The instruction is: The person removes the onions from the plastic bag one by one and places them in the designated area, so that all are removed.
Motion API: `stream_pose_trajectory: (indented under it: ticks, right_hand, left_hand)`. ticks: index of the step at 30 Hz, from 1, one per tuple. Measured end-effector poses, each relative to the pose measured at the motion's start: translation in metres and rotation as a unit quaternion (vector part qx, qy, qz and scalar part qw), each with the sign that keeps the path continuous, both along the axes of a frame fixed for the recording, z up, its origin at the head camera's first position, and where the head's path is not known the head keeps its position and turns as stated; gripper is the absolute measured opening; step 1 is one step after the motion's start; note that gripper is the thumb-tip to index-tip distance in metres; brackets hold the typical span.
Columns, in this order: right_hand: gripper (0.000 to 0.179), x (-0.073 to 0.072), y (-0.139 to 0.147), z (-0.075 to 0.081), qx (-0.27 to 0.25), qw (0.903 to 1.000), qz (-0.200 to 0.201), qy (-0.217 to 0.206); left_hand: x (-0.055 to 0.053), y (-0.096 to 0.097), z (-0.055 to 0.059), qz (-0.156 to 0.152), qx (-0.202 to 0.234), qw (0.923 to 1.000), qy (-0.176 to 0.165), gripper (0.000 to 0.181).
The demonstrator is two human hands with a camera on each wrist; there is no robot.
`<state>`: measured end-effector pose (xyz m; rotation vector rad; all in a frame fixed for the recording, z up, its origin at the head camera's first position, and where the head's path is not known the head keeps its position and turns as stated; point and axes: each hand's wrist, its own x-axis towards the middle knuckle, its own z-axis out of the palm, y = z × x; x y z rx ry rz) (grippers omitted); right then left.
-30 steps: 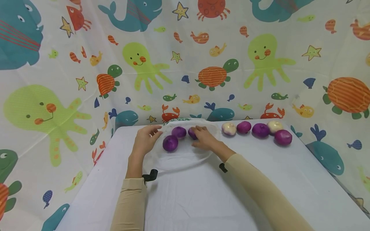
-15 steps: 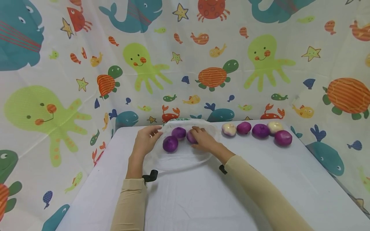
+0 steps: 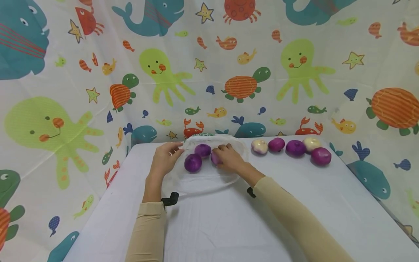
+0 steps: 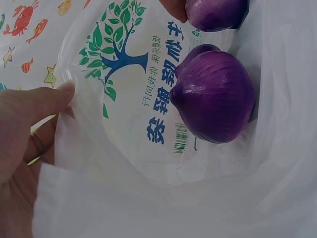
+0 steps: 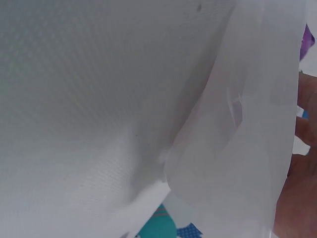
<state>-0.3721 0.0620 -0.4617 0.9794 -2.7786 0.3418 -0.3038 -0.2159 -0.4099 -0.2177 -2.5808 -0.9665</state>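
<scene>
A white translucent plastic bag (image 3: 203, 185) lies with its mouth spread wide, a printed green tree (image 4: 111, 47) and blue lettering showing inside. My left hand (image 3: 163, 159) pinches the bag's left rim between thumb and fingers. Two purple onions, a front onion (image 3: 193, 163) and a back onion (image 3: 202, 150), sit inside the bag. My right hand (image 3: 231, 160) reaches in from the right, fingers curled over a third purple onion (image 3: 214, 158), which they partly cover. In the right wrist view, bag plastic hides most of that hand.
Right of the bag, several more onions rest on the white table (image 3: 209, 225): a whitish onion (image 3: 259, 146), a magenta onion (image 3: 276, 144), a dark purple onion (image 3: 295, 148), a pale onion (image 3: 311, 144) and a reddish-purple onion (image 3: 320, 156). A sea-animal curtain (image 3: 209, 47) hangs behind.
My right hand has shifted slightly left inside the bag, and the third onion has moved left with it. The left hand stays put at the rim.
</scene>
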Motion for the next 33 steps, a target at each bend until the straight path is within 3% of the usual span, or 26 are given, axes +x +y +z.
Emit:
stream_pose_trajectory:
  ticks: [6,17,33]
  right_hand:
    - [0.067,0.003,-0.001,-0.001,0.000,0.9999,-0.014,-0.007]
    - [0.072,0.009,-0.004,0.000,-0.018,0.9970,-0.026,-0.071]
    - [0.070,0.014,0.004,0.002,-0.049,0.9966,0.011,-0.066]
  left_hand:
    - [0.000,0.000,0.000,0.001,0.000,1.0000,0.000,0.032]
    - [0.000,-0.001,0.000,-0.001,-0.001,1.0000,0.007,0.032]
    - [-0.001,-0.001,-0.001,-0.001,-0.003,1.0000,0.005,0.032]
